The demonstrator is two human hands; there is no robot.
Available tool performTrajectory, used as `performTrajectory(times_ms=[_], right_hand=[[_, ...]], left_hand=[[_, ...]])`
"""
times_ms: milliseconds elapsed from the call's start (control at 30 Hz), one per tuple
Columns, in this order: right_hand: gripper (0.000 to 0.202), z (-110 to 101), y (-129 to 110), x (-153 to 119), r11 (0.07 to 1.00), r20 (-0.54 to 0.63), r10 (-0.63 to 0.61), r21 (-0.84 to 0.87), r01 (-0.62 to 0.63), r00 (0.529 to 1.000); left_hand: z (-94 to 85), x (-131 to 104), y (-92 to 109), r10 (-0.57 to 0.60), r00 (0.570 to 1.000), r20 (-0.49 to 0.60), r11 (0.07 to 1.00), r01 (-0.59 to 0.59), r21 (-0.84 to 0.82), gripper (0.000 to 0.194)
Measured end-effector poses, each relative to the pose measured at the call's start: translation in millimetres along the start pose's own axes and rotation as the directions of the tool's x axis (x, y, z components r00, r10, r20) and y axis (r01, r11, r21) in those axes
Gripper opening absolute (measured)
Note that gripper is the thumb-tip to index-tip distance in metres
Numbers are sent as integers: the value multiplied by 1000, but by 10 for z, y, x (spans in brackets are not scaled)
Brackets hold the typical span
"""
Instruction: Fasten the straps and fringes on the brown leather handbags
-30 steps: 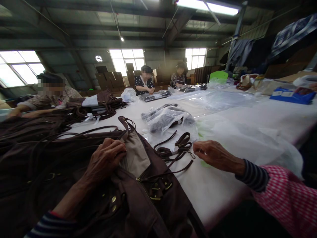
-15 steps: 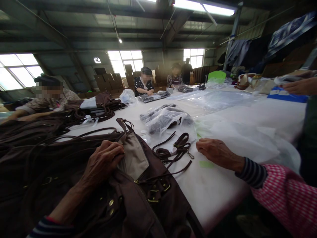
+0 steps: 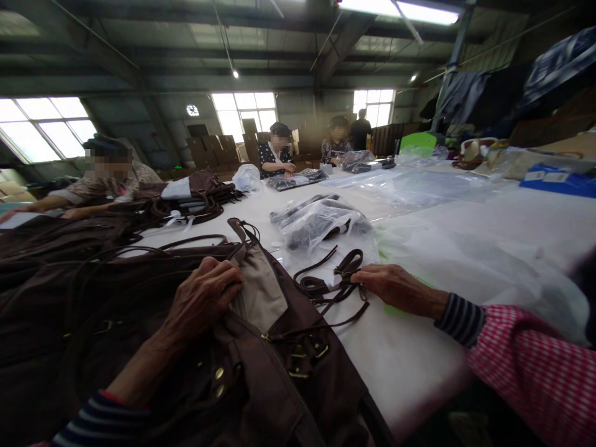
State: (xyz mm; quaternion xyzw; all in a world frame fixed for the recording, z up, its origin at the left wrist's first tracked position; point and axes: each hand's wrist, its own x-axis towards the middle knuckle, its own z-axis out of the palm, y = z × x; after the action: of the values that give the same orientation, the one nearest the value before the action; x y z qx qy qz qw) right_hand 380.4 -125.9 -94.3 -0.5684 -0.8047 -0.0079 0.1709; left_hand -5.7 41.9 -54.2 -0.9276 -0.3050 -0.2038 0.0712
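A dark brown handbag [image 3: 261,372] lies before me with its zip undone, and its beige lining [image 3: 261,288] shows. My left hand [image 3: 207,298] is closed on the edge of the bag's opening. To the right of the bag, a coiled brown shoulder strap [image 3: 347,267] with a metal clasp lies on the white table [image 3: 372,354]. My right hand [image 3: 386,285] is closed at the strap's right side, fingertips pinching it near the clasp. Behind the strap sits a clear plastic bag [image 3: 321,223] with dark contents.
More brown bags [image 3: 200,192] are piled at the left, where a co-worker [image 3: 116,174] leans over them. Other people work at the far side. Clear plastic sheets [image 3: 410,192] spread across the right, near a blue packet [image 3: 559,180].
My right hand has moved left onto the coiled strap, which it was apart from before. My left hand keeps its hold on the bag. A hand at the far right has left the view.
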Motion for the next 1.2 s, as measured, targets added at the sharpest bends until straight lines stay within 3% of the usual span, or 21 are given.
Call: performTrajectory(times_ms=[167, 333, 433, 567, 733, 867, 1000, 1200], right_hand=[[26, 17, -14, -23, 997, 11, -22, -73, 23, 1000], [20, 127, 155, -176, 999, -124, 22, 50, -16, 992], [20, 122, 154, -163, 975, -174, 143, 195, -108, 974], [27, -29, -205, -3, 865, -105, 350, 417, -278, 931], [31, -135, -765, 419, 762, -38, 367, 586, -277, 930], [19, 7, -1149, 878, 874, -155, 229, 467, -133, 961], [13, 232, -1467, 1276, 974, -167, 43, 227, -4, 985], [11, 453, -1597, 1484, 1000, -160, -1, -22, -3, 987]], left_hand=[[-37, -19, 56, -61, 998, 3, 998, 61, -11, 18], [-59, -39, 144, -127, 992, -8, 991, 127, -32, 16], [-33, -26, 133, -182, 983, -12, 982, 181, -58, 10], [-16, -7, 107, -220, 975, -21, 969, 216, -123, 8], [-81, 0, 102, -251, 968, 9, 954, 249, -167, 11], [-141, -2, 122, -278, 959, 47, 949, 282, -143, 18], [-147, -5, 128, -303, 953, 34, 941, 304, -145, 20], [-127, -18, 124, -395, 919, 1, 888, 382, -257, 17]])
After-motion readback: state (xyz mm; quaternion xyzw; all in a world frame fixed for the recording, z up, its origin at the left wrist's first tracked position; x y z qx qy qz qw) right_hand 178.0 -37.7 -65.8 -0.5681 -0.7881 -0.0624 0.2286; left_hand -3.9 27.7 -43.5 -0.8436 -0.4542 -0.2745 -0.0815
